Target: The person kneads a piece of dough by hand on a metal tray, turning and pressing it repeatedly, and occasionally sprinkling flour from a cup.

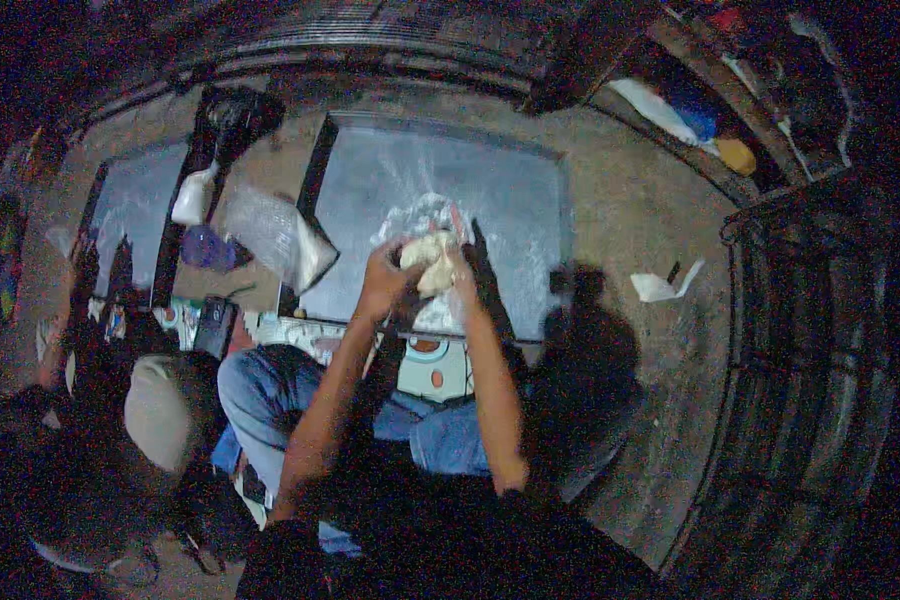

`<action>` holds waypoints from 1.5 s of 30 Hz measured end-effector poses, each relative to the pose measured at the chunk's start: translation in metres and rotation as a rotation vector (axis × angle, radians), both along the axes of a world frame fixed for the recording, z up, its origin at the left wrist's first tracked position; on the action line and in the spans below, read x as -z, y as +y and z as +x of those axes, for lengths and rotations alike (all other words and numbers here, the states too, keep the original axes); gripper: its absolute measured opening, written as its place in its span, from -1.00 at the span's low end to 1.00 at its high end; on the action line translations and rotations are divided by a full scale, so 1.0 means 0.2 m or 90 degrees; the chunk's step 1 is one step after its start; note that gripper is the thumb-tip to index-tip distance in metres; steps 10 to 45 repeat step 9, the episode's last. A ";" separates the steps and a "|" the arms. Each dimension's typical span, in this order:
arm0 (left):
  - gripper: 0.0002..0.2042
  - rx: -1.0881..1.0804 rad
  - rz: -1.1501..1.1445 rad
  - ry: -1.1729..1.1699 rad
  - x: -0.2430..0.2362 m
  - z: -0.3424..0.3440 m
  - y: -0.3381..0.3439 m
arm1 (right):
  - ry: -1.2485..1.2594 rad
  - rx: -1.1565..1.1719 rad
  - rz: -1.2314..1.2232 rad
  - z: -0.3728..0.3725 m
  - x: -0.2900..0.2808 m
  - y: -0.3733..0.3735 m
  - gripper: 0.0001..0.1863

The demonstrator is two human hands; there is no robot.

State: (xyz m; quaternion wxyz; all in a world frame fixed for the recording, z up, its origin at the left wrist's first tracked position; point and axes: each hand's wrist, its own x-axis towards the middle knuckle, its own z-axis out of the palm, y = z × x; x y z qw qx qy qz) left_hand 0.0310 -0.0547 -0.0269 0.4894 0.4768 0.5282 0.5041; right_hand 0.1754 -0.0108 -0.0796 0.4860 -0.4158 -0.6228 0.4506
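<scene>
A lump of pale dough (432, 268) is gripped between my two hands above a smooth blue-grey board (510, 170) on the floor. My left hand (382, 283) curls round the dough's left side, fingers closed on it. On the other side, my right hand (463, 272) holds the dough, one finger pointing up and away. White flour (410, 216) is scattered on the board around and beyond the dough. The light is dim, so the finer finger positions are blurred.
Left of the board lie a clear plastic bag (270, 232), a white packet (192, 197) and a purple bag (208, 248). Another person sits at far left by a second board (142, 195). A phone (215, 326) lies near my knee; torn paper (660, 286) lies right.
</scene>
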 end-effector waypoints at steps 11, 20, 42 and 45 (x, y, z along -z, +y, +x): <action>-0.68 0.023 0.047 -0.038 0.11 -0.03 -0.05 | 0.113 0.102 -0.197 0.05 0.13 -0.02 -0.46; -0.68 0.023 0.047 -0.038 0.11 -0.03 -0.05 | 0.113 0.102 -0.197 0.05 0.13 -0.02 -0.46; -0.68 0.023 0.047 -0.038 0.11 -0.03 -0.05 | 0.113 0.102 -0.197 0.05 0.13 -0.02 -0.46; -0.68 0.023 0.047 -0.038 0.11 -0.03 -0.05 | 0.113 0.102 -0.197 0.05 0.13 -0.02 -0.46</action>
